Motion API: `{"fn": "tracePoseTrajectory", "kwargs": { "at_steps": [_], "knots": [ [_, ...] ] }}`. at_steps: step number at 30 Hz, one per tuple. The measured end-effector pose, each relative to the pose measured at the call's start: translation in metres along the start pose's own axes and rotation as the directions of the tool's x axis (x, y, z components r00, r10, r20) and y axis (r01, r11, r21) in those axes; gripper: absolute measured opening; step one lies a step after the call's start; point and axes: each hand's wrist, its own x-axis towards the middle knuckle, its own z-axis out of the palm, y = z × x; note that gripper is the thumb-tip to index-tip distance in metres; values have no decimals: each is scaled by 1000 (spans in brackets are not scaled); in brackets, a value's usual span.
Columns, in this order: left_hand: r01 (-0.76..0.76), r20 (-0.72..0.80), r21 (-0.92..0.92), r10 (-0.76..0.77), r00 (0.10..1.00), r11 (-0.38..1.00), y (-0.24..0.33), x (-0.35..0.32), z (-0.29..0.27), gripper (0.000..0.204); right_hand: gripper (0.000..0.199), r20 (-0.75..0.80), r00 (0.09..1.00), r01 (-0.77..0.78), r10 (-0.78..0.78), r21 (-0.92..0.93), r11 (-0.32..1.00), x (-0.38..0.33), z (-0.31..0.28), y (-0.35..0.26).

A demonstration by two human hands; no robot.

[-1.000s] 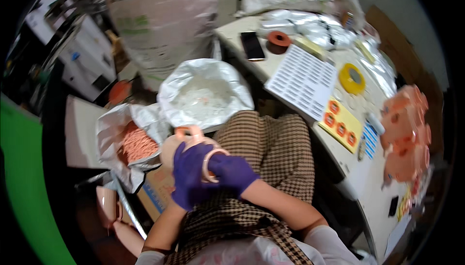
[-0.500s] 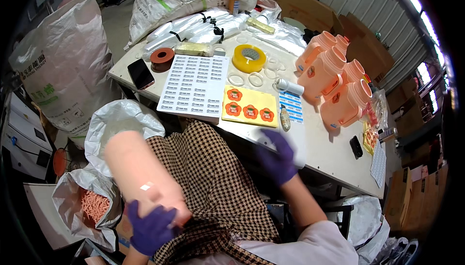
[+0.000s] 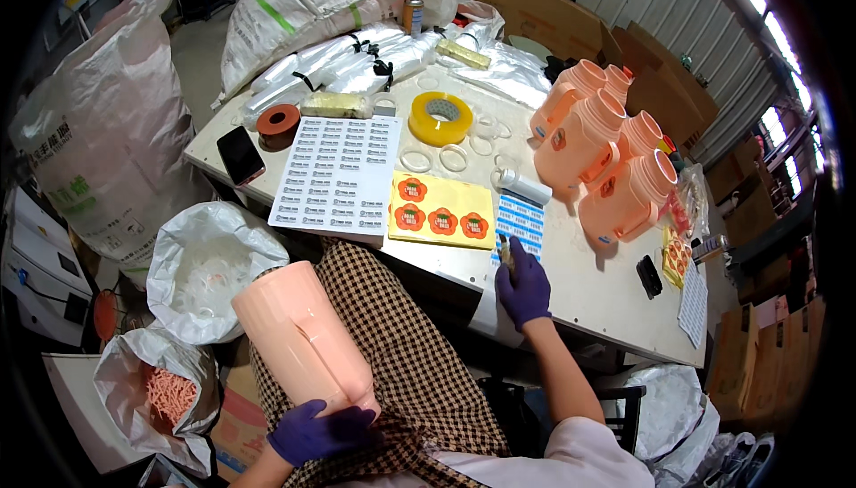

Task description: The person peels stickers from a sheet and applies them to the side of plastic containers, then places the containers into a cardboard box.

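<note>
Head view: right hand (image 3: pixel 522 288), off the lap since half a second ago, pinches at blue label sheet (image 3: pixel 520 220) right of yellow flower-sticker sheet (image 3: pixel 440 211); left hand (image 3: pixel 319 433) grips peach jug (image 3: pixel 303 336) below-left of it, awaiting a label.

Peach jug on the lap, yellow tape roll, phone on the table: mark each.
Peach jug (image 3: pixel 299 336), head view, on its side wall.
Yellow tape roll (image 3: pixel 440 119), head view, on its front rim.
Phone (image 3: pixel 241 154), head view, on its dark screen.

Single head view, looking steeply down at lap and table (image 3: pixel 571 283), rim perhaps distorted
</note>
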Motion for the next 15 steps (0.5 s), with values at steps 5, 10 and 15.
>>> {"fn": "tracePoseTrajectory", "kwargs": {
  "at_steps": [5, 10, 15],
  "knots": [
    [-278, 172, 790, 238, 956, 546, -13, 17, -7, 70, 60, -160, 983, -35, 95, 343, 939, 0, -21, 43],
    [-83, 424, 352, 80, 902, -932, 9, 6, 12, 70, 53, -309, 947, -21, -90, -338, 941, 56, -51, 76],
    [3, 612, 152, 96, 785, -988, 7, 8, 13, 67, 26, -14, 986, 160, -167, -209, 965, 91, -22, 62]
  ]
}}
